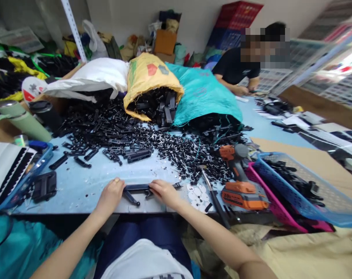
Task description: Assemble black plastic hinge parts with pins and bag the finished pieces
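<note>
Near the table's front edge, my left hand point(112, 193) and my right hand point(164, 192) grip a long black plastic bar point(138, 187) by its two ends. Fingers of both hands are closed round it. A short black arm point(132, 198) with a rounded tip angles down below the bar; I cannot tell whether it is joined to it. Just beyond lie long black plastic parts point(139, 155). To the right of my right hand are white round discs point(197, 193) and a hammer point(213, 193).
An orange and grey cordless drill point(242, 190) stands right of the hammer. Blue basket point(309, 193) holds black parts. Heaps of black pieces and small screws point(187, 155) spread before yellow point(152, 73), white and teal sacks point(205, 93). A green bottle point(21, 118) stands left. A co-worker sits back right.
</note>
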